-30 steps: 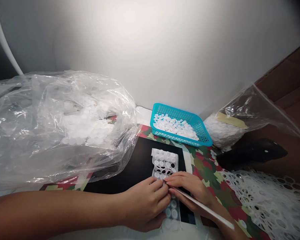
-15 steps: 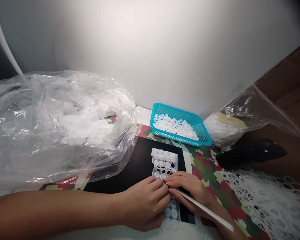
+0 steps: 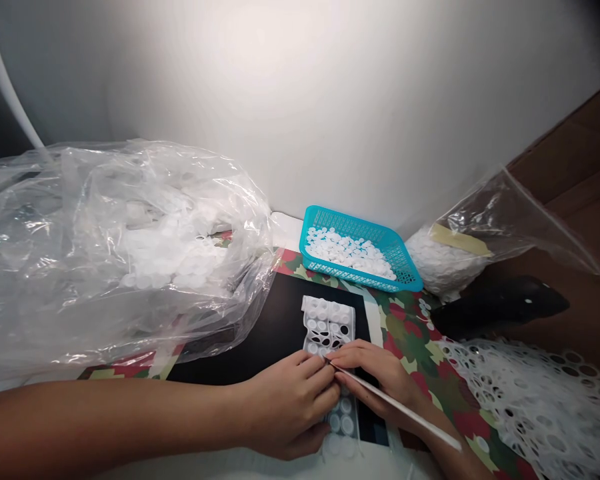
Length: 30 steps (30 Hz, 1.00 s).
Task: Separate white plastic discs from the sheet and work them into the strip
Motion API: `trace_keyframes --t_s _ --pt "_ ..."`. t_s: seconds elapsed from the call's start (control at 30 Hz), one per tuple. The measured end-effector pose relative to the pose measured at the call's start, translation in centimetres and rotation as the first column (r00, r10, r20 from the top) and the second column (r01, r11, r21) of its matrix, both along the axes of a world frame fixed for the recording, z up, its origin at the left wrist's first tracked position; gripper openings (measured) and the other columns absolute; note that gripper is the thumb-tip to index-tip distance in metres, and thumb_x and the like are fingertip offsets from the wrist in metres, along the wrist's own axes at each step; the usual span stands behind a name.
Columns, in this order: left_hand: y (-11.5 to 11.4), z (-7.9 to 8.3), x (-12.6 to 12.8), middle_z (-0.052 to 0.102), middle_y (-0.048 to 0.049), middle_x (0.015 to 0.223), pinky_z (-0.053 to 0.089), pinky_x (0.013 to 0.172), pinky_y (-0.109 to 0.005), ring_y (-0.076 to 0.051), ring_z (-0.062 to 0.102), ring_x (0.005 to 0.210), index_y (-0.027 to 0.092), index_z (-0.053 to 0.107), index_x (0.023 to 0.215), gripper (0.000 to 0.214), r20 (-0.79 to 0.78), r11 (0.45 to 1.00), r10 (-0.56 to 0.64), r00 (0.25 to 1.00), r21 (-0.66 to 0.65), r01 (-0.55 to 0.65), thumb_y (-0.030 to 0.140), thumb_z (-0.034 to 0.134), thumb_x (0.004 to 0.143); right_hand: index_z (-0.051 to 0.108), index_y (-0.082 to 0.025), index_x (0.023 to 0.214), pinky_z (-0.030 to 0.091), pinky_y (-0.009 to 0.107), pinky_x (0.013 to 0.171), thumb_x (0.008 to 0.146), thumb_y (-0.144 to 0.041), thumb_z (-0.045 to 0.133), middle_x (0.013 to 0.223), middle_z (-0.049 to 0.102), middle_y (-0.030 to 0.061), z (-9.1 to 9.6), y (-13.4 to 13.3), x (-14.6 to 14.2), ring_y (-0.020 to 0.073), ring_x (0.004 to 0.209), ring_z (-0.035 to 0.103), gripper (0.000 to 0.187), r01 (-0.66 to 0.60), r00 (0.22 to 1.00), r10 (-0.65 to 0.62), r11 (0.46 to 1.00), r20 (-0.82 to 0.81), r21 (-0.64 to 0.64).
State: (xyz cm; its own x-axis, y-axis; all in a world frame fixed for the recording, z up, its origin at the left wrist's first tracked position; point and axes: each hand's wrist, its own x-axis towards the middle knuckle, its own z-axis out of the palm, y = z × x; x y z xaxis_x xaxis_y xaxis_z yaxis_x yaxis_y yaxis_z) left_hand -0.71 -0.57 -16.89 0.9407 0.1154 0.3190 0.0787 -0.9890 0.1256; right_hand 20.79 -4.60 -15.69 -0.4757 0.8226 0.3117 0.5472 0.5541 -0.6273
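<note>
A pale translucent sheet [image 3: 329,313] with rows of round white pieces lies lengthwise on a black mat [image 3: 250,333]. Some of its rings are open, showing black through them. My left hand [image 3: 295,403] rests over the middle of the sheet, fingers curled and closed at it; what the fingertips pinch is hidden. Close against it, my right hand [image 3: 380,373] grips a thin white stick-like tool [image 3: 405,405] with a dark tip. That tip meets my left fingertips above the sheet. More round pieces show below my hands.
Behind the mat stands a turquoise basket [image 3: 365,272] with many small white discs. A large clear plastic bag [image 3: 80,267] bulges at left. At right are a bag of white pieces [image 3: 445,263], a dark object [image 3: 510,303] and a heap of punched-out webbing [image 3: 535,407].
Both hands stay at the same spot on the sheet. The tool's rear end has shifted slightly up and left; the whole view has moved a little.
</note>
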Motion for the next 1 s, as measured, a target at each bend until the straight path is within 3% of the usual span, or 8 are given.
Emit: trace_keyframes --t_s 1.0 --pt "0.03 -0.07 -0.05 0.059 -0.0101 0.096 0.040 0.075 -0.035 -0.023 0.050 0.088 0.009 0.055 0.103 0.030 0.001 1.000 0.002 1.000 -0.009 -0.002 0.031 0.047 0.086 0.062 -0.020 0.104 0.054 0.030 0.083 0.087 -0.010 0.057 0.100 0.070 0.0069 -0.24 -0.03 0.13 0.0179 0.094 0.065 0.021 -0.007 1.000 0.006 0.999 -0.019 -0.031"
